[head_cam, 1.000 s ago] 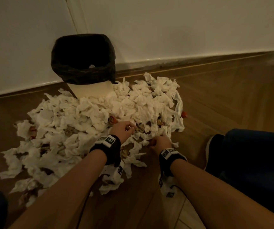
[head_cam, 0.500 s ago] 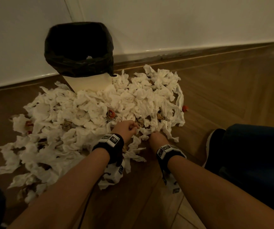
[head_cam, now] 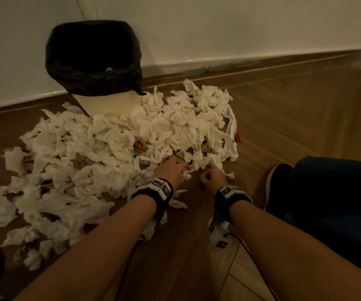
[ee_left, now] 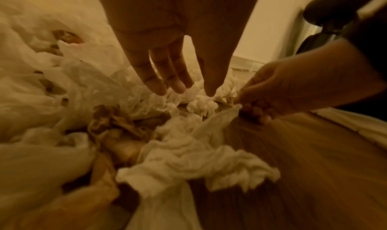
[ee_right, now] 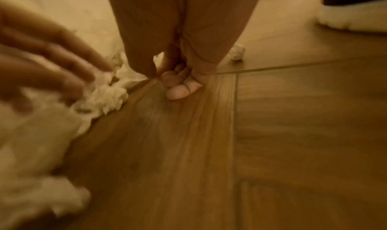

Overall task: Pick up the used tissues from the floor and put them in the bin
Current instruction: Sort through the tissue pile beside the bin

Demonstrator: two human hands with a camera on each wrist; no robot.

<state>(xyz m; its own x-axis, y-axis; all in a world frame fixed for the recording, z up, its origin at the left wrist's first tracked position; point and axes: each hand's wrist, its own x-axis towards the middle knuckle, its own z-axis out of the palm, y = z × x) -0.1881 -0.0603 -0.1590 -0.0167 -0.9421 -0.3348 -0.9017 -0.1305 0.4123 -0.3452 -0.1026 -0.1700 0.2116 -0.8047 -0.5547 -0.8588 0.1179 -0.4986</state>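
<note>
The wooden floor [head_cam: 284, 118] by the white wall holds a big heap of tissues [head_cam: 114, 148], spread from the foot of the black-lined bin [head_cam: 92, 83] out to the near edge. The left hand [head_cam: 173, 170] reaches in there with fingers straight and apart. The right hand [head_cam: 213, 178] is curled tight, pinching a tissue strip [ee_left: 217, 119]. That thin strip could tear, and bits could drop short of the bin

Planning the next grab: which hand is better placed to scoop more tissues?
Probably the left hand: its fingers are spread over the tissues. The right hand is curled at the pile's edge, pinching one tissue.
</note>
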